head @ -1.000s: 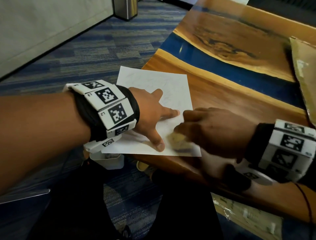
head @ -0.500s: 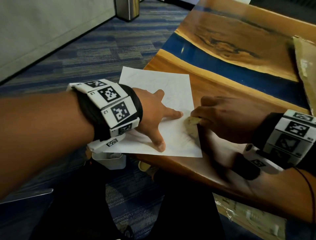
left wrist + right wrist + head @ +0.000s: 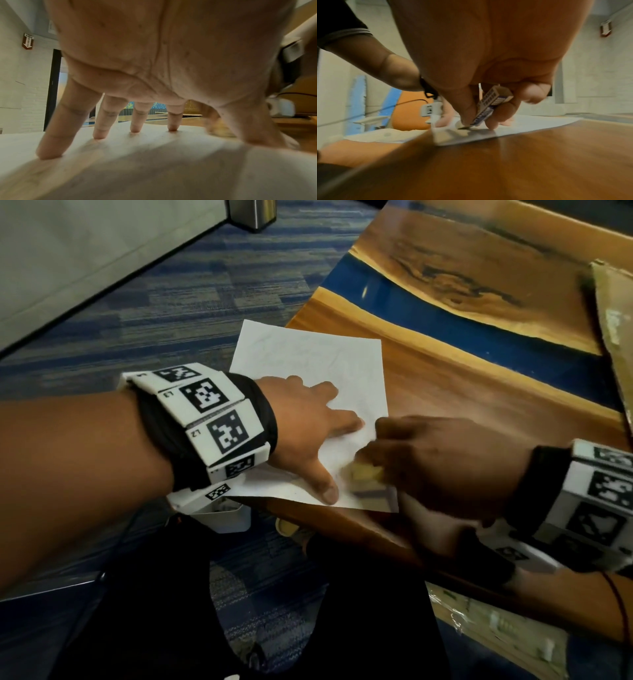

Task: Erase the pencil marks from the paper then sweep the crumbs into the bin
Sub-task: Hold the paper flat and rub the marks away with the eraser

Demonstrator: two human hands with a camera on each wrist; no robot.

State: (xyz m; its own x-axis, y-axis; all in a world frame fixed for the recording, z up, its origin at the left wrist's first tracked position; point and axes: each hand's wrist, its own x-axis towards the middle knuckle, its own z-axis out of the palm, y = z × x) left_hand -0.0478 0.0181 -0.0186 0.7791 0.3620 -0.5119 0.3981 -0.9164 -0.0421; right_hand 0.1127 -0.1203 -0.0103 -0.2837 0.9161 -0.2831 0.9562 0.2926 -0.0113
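A white sheet of paper point(image 3: 318, 361) with faint pencil marks lies at the wooden table's near left corner, its left part hanging over the edge. My left hand point(image 3: 308, 436) presses it flat with straight, spread fingers point(image 3: 101, 129). My right hand point(image 3: 428, 460) pinches a white eraser in a blue-and-white sleeve point(image 3: 489, 106). The eraser's tip touches the paper point(image 3: 530, 124) near the sheet's near right corner. In the head view the eraser point(image 3: 366, 474) is a blurred pale block beside my left thumb.
The table point(image 3: 479, 392) is glossy wood with a blue resin band. A cardboard piece point(image 3: 613, 337) lies at the far right. A metal bin point(image 3: 251, 213) stands on the carpet far off. A small white container point(image 3: 229, 515) sits below the table edge.
My right hand has rubbed the eraser back and forth: away to the sheet's right edge half a second ago, now back toward the near right corner. The left hand stays pressed in place.
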